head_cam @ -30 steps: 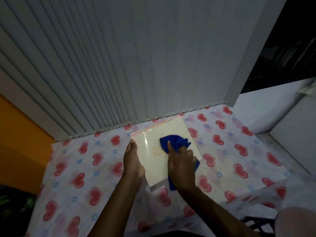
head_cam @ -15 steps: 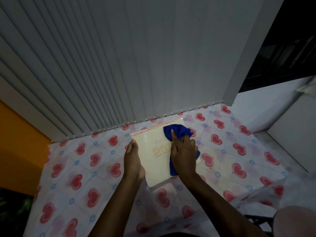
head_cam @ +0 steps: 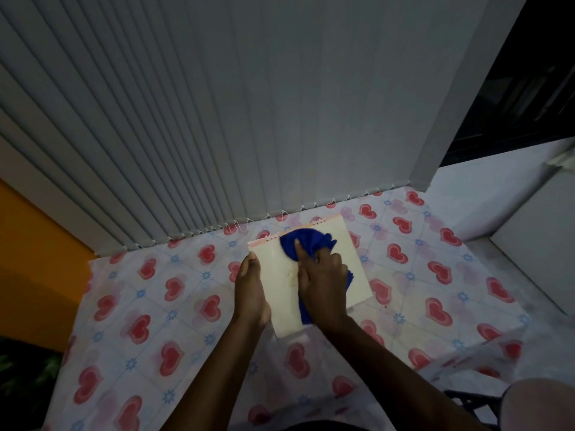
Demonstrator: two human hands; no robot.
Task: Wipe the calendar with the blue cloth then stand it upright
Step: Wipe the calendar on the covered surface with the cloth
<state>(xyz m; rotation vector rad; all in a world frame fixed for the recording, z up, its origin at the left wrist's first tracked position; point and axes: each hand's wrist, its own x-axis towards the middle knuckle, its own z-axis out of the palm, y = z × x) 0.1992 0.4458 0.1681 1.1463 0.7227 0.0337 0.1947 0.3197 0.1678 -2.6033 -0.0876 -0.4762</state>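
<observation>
A cream spiral-bound calendar (head_cam: 350, 259) lies flat on the table, its pink spiral edge towards the blinds. My right hand (head_cam: 323, 283) presses a bunched blue cloth (head_cam: 306, 242) onto the calendar's upper middle, forefinger stretched over the cloth. A tail of the cloth hangs out below my wrist. Flat on the calendar's left edge rests my left hand (head_cam: 250, 289), fingers together, pinning it down. Faint printed digits show between my two hands.
The table carries a white cloth with red hearts (head_cam: 174, 306). Grey vertical blinds (head_cam: 249, 119) hang right behind the calendar. An orange wall (head_cam: 34, 259) is at the left, a white ledge (head_cam: 535, 241) and a dark window at the right.
My right hand has slid the blue cloth away from me, from the calendar's middle up to its spiral edge. My left hand has stayed on the left edge.
</observation>
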